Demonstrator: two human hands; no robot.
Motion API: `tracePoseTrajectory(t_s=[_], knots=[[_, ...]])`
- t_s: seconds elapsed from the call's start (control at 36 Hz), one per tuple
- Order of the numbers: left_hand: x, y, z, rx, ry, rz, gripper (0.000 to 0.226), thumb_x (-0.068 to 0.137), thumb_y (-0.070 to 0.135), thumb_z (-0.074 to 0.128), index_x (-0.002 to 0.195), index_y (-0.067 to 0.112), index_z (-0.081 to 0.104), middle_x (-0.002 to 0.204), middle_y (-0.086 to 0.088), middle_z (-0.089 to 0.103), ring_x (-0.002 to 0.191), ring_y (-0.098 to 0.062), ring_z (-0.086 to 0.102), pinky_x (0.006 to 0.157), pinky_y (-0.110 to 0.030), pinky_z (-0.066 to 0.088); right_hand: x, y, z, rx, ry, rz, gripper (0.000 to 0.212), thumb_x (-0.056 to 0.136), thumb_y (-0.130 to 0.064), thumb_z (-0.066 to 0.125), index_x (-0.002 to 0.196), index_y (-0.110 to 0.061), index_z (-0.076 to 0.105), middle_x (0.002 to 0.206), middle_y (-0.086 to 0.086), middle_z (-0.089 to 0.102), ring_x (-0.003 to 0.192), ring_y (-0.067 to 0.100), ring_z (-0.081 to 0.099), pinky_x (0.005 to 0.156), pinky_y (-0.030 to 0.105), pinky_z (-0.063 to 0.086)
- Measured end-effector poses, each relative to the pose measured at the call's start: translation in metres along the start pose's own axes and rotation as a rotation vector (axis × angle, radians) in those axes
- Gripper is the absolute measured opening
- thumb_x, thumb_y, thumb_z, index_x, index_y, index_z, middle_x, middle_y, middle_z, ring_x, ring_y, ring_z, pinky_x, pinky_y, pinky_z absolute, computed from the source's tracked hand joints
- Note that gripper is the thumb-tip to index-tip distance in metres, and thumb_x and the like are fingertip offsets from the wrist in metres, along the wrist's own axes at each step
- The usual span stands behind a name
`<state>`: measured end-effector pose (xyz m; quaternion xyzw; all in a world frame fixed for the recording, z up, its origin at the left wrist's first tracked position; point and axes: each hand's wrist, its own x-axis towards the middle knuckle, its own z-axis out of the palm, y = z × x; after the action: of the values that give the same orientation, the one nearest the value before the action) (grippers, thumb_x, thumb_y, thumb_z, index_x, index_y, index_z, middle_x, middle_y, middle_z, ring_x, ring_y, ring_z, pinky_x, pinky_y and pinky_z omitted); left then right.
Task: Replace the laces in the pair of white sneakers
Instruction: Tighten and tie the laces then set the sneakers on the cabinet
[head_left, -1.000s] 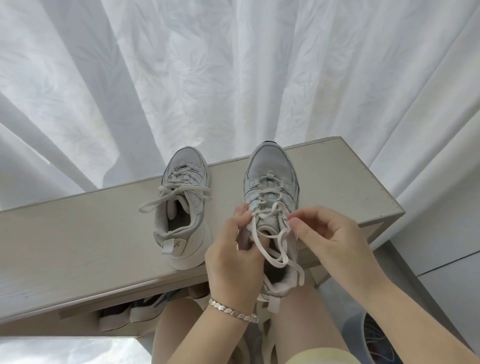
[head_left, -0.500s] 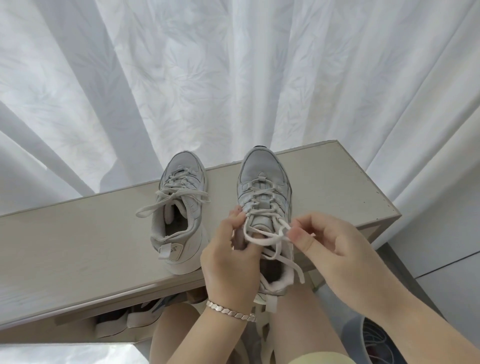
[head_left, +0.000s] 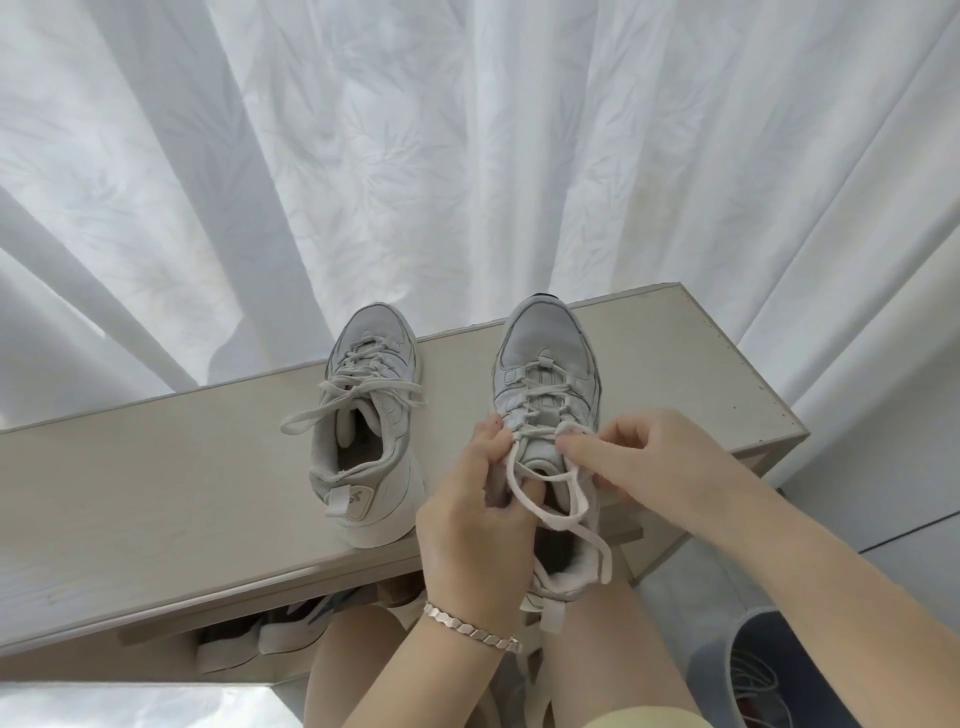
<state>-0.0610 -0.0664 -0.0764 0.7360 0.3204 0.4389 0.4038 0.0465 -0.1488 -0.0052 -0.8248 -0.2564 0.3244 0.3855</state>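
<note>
Two white sneakers stand toes-away on a pale wooden shelf top (head_left: 156, 493). The left sneaker (head_left: 366, 415) sits alone, its off-white lace loosely tied in a bow. The right sneaker (head_left: 545, 374) overhangs the shelf's near edge above my knees. My left hand (head_left: 467, 525) grips its collar on the left side, fingertips at the top eyelets. My right hand (head_left: 649, 462) pinches the lace (head_left: 550, 514) at the upper right eyelets. The lace's loose ends loop across the shoe opening and hang toward the heel.
A white curtain (head_left: 467, 156) hangs close behind the shelf. Other shoes (head_left: 260, 639) sit in the compartment under the shelf top. A dark bin (head_left: 769, 670) with cords inside stands at the lower right. My bare knees are below the right sneaker.
My right hand has drawn closer to the tongue and lower on the shoe, pulling the lace loop flatter across the opening. My left hand keeps its grip on the collar.
</note>
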Motion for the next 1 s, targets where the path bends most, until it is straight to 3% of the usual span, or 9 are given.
tracePoseTrajectory(t_s=[0.06,0.14,0.19,0.33,0.5,0.64,0.83,0.92,1.0], knots=[[0.0,0.0,-0.001,-0.007,-0.009,0.003,0.036,0.069,0.028,0.066,0.099,0.009,0.07,0.112,0.003,0.064,0.109,-0.008,0.059,0.088,-0.022,0.05,0.002,-0.002,-0.002,-0.06,-0.013,-0.017,0.029,0.073,-0.044,0.068,0.066,-0.017,0.063,0.057,-0.008,0.054,0.05,0.001,0.046,0.056,0.018,0.037],[0.001,0.0,-0.001,-0.004,-0.013,-0.019,0.034,0.065,0.015,0.066,0.099,0.009,0.07,0.113,0.001,0.066,0.11,-0.006,0.059,0.088,-0.022,0.05,0.003,-0.004,-0.004,-0.046,-0.054,-0.044,0.016,0.071,-0.03,0.065,0.08,-0.017,0.063,0.071,-0.004,0.061,0.063,0.007,0.053,0.062,0.02,0.042],[0.001,0.0,0.0,-0.001,-0.015,-0.01,0.035,0.065,0.012,0.065,0.099,0.006,0.07,0.113,-0.003,0.066,0.111,-0.006,0.057,0.089,-0.019,0.048,0.003,-0.004,-0.005,-0.061,-0.015,-0.099,0.007,0.074,-0.025,0.066,0.078,-0.021,0.063,0.07,-0.004,0.063,0.058,0.005,0.053,0.057,0.014,0.041],[0.001,0.001,0.0,0.004,-0.027,-0.02,0.033,0.066,0.016,0.068,0.098,0.006,0.07,0.111,0.002,0.065,0.108,-0.008,0.06,0.088,-0.02,0.05,0.003,0.001,-0.006,-0.011,0.112,-0.201,0.024,0.076,-0.038,0.073,0.064,-0.018,0.067,0.052,-0.004,0.061,0.043,-0.002,0.048,0.046,0.007,0.036],[0.004,0.005,-0.001,-0.054,0.012,-0.089,0.025,0.069,0.011,0.074,0.091,0.018,0.067,0.101,0.021,0.063,0.102,-0.009,0.064,0.085,-0.023,0.052,-0.004,0.009,0.003,0.005,0.174,-0.383,0.018,0.081,-0.024,0.068,0.063,-0.024,0.065,0.056,-0.007,0.059,0.05,0.003,0.047,0.053,0.013,0.039],[0.003,0.004,-0.008,-0.076,0.003,-0.066,0.032,0.067,0.014,0.071,0.092,0.033,0.063,0.109,0.004,0.069,0.102,-0.003,0.064,0.084,-0.023,0.053,-0.007,0.013,0.014,0.004,0.054,-0.431,0.016,0.084,-0.014,0.064,0.069,-0.016,0.062,0.061,-0.008,0.056,0.054,0.003,0.047,0.055,0.013,0.037],[0.001,0.002,0.0,0.001,0.0,0.033,0.029,0.068,0.021,0.069,0.097,0.018,0.071,0.109,-0.002,0.069,0.106,-0.007,0.061,0.086,-0.022,0.051,0.015,-0.001,0.01,-0.158,0.073,-0.398,0.015,0.082,-0.022,0.064,0.072,-0.031,0.057,0.069,-0.01,0.053,0.061,0.001,0.047,0.059,0.011,0.039],[-0.001,-0.001,0.002,0.075,0.013,0.102,0.027,0.071,0.023,0.068,0.098,0.026,0.063,0.109,-0.002,0.069,0.106,-0.01,0.062,0.084,-0.022,0.051,0.022,-0.011,-0.001,-0.314,-0.035,-0.368,0.015,0.086,-0.03,0.063,0.072,-0.031,0.058,0.068,-0.012,0.056,0.06,-0.004,0.05,0.06,0.01,0.039],[0.001,0.0,0.004,0.069,-0.022,0.046,0.029,0.067,0.013,0.07,0.096,0.015,0.071,0.109,-0.002,0.069,0.106,-0.009,0.061,0.083,-0.027,0.05,0.026,-0.013,-0.01,-0.447,-0.115,-0.394,0.014,0.089,-0.033,0.059,0.076,-0.027,0.059,0.076,-0.011,0.055,0.068,-0.001,0.05,0.063,0.011,0.039]])
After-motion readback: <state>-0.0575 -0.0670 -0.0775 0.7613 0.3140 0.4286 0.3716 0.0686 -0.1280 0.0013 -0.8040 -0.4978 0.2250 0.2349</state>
